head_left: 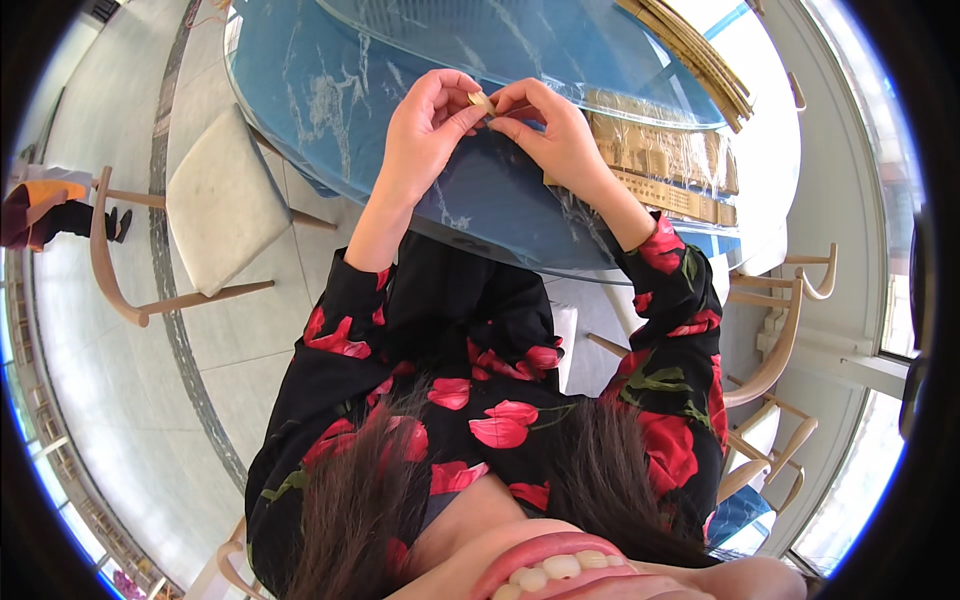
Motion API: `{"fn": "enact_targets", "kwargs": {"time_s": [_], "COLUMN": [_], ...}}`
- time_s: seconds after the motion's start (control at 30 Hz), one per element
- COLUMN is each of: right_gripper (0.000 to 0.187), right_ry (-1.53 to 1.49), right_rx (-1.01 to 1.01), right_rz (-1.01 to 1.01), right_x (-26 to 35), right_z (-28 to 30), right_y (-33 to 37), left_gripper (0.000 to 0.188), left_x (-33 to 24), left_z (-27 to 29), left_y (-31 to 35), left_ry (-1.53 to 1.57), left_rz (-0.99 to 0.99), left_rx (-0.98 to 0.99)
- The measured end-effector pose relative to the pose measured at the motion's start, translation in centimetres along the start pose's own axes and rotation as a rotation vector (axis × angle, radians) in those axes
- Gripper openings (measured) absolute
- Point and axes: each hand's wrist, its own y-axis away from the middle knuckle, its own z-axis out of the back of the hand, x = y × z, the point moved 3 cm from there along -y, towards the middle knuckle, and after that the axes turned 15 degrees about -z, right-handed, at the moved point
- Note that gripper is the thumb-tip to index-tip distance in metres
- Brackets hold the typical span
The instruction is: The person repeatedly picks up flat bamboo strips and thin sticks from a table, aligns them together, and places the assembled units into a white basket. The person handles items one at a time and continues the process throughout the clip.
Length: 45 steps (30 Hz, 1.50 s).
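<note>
Head view: a small pale piece (481, 101) sits pinched in the left hand (424, 128) — thumb against forefinger — its long axis (seemingly) slanting down toward the right hand (556, 130), whose fingertips meet its lower end; whether they grip, I cannot tell. Below spreads a glossy, marbled blue table (320, 120); flat tan strips (665, 160) lie rightward under crinkled clear film (640, 108).

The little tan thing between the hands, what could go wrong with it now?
The little tan piece could slip: the left hand pinches it just by the fingertips, so it might drop onto the blue table. It might also bend or crack if squeezed too hard, with the right hand close against it. And the right forearm is close to the shiny wrapped packs, so it could nudge them.
</note>
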Motion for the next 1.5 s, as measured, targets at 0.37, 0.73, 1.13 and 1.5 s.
{"fn": "enact_targets", "kwargs": {"time_s": [0.37,0.73,1.13,1.5], "right_gripper": [0.022,0.023,0.028,0.029], "right_ry": [-0.071,-0.131,-0.166,-0.067], "right_rx": [-0.048,-0.017,0.034,-0.001], "right_rz": [0.029,0.011,0.019,0.039], "right_x": [0.0,0.2,0.4,1.5], "right_z": [0.3,0.3,0.0,0.3], "right_y": [0.0,0.0,0.4,0.8], "left_gripper": [0.041,0.03,0.019,0.019], "left_x": [-0.4,-0.6,-0.6,-0.4], "left_z": [-0.3,-0.4,-0.2,0.1], "left_y": [0.1,0.2,0.4,0.4], "left_ry": [0.015,0.009,0.113,-0.026], "left_rz": [-0.04,-0.012,-0.066,-0.039], "left_rx": [-0.048,-0.052,-0.093,-0.013]}}
